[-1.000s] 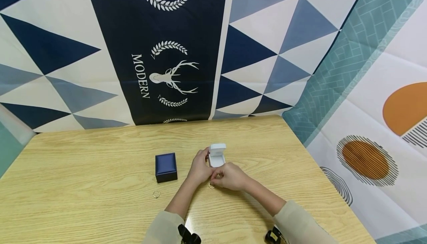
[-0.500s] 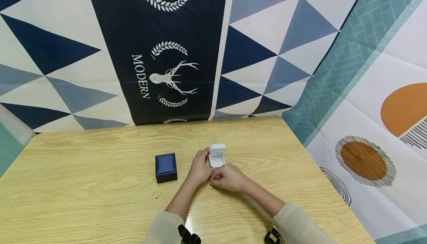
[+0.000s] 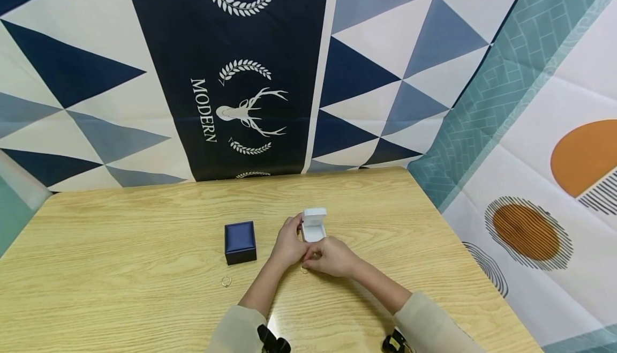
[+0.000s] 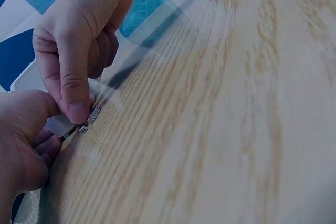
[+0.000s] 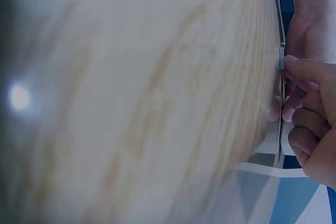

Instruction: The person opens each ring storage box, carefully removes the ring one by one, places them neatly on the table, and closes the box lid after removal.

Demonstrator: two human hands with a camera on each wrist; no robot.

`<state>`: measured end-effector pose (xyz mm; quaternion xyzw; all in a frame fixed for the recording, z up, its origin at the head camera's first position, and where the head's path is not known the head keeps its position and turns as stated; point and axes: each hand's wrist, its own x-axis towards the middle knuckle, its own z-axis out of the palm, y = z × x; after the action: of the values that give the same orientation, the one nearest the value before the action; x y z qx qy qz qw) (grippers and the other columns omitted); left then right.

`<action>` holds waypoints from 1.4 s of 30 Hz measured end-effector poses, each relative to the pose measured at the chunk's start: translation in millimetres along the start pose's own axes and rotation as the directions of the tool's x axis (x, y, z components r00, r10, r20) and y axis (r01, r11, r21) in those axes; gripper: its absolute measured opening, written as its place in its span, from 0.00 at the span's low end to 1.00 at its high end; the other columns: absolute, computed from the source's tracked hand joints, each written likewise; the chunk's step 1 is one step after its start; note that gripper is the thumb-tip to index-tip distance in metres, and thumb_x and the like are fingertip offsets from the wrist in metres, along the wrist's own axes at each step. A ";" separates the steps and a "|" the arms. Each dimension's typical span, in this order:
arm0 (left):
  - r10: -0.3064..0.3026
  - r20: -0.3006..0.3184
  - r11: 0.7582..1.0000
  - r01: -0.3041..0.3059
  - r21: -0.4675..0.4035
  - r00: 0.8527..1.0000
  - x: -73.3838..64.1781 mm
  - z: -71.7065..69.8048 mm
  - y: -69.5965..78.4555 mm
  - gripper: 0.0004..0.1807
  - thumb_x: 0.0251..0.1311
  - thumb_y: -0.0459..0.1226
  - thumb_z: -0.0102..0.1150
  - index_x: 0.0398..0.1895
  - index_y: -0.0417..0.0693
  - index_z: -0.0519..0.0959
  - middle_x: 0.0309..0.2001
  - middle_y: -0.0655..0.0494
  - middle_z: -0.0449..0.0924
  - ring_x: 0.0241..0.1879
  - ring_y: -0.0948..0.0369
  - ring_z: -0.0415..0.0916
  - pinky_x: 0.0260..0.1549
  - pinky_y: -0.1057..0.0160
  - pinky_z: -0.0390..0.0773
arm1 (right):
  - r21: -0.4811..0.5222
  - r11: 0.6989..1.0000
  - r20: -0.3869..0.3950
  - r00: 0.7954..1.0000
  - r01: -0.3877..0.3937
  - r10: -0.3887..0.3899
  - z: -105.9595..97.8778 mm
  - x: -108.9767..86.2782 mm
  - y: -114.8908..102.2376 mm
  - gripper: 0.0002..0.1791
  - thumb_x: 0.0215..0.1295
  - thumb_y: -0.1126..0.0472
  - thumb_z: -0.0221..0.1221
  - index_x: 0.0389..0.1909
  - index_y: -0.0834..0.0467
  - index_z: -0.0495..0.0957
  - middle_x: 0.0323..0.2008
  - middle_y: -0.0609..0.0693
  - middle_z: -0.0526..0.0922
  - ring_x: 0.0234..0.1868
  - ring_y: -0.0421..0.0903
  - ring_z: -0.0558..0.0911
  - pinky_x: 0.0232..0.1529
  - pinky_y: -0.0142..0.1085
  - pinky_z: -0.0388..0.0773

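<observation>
An opened white ring box point(image 3: 314, 231) stands on the table with its lid raised at the back. My left hand point(image 3: 289, 245) holds its left side, thumb near the front. Just in front of the box, my right hand point(image 3: 333, 257) pinches a ring point(image 3: 304, 270) between thumb and index finger. Small stones glint along the ring point(image 4: 94, 115) in the left wrist view, below the right thumb tip. The right wrist view has the ring point(image 5: 281, 58) upright at the fingertips. Both hands meet at the box's front, hiding part of it.
A dark blue box point(image 3: 240, 242) with a closed lid sits left of the hands. In front of it a second ring point(image 3: 226, 282) lies on the wooden table point(image 3: 120, 246). A patterned cloth point(image 3: 250, 74) hangs behind the table's far edge.
The right hand and its ring have shifted very slightly left since one second ago. The left hand, the white ring box and the blue box stay where they were.
</observation>
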<state>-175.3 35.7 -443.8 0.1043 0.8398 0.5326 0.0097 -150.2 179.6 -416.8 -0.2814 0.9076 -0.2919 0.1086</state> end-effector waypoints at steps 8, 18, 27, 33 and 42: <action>0.016 0.000 1.000 -0.016 0.008 1.000 0.9 0.4 -1.3 0.42 0.40 0.33 0.74 0.63 0.37 0.66 0.46 0.47 0.73 0.47 0.54 0.72 0.51 0.53 0.74 | 0.034 0.999 -0.020 0.999 -0.028 0.029 -3.3 -1.9 0.7 0.05 0.55 0.57 0.66 0.27 0.54 0.86 0.28 0.45 0.86 0.17 0.30 0.65 0.19 0.24 0.62; 0.011 -0.001 1.000 -0.011 0.027 1.000 0.9 0.7 -3.5 0.44 0.39 0.36 0.75 0.63 0.36 0.66 0.44 0.48 0.73 0.43 0.56 0.71 0.46 0.56 0.74 | 0.052 0.997 -0.085 0.994 -0.064 0.069 -11.9 -4.6 4.2 0.05 0.56 0.58 0.65 0.29 0.56 0.85 0.11 0.39 0.69 0.13 0.31 0.61 0.14 0.23 0.56; 0.010 0.003 1.000 -0.010 0.002 1.000 -0.1 1.0 -2.9 0.45 0.39 0.38 0.76 0.63 0.38 0.66 0.46 0.49 0.73 0.44 0.57 0.69 0.48 0.57 0.74 | 0.086 0.993 -0.239 0.965 -0.086 0.104 -24.7 -7.2 13.5 0.06 0.57 0.58 0.64 0.30 0.57 0.85 0.10 0.40 0.63 0.13 0.31 0.58 0.14 0.24 0.54; -0.023 0.011 1.000 0.023 -0.003 1.000 0.2 0.8 -1.6 0.45 0.39 0.34 0.75 0.65 0.38 0.65 0.47 0.48 0.72 0.46 0.55 0.70 0.50 0.55 0.74 | 0.150 0.979 -0.331 0.927 -0.135 0.179 -29.7 -7.3 20.1 0.07 0.58 0.59 0.64 0.30 0.59 0.86 0.08 0.41 0.61 0.10 0.30 0.56 0.12 0.24 0.52; -0.035 0.013 0.999 0.035 -0.020 0.999 -1.4 1.2 0.4 0.45 0.39 0.33 0.75 0.65 0.38 0.65 0.46 0.48 0.72 0.47 0.55 0.70 0.53 0.55 0.74 | 0.228 0.952 -0.409 0.867 -0.206 0.286 -32.4 -5.5 22.3 0.08 0.57 0.58 0.64 0.33 0.59 0.85 0.08 0.42 0.62 0.10 0.32 0.57 0.12 0.25 0.53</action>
<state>-173.7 36.7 -444.1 0.0927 0.8362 0.5400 0.0254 -167.5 212.9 -403.7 -0.0794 0.9076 -0.4106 -0.0369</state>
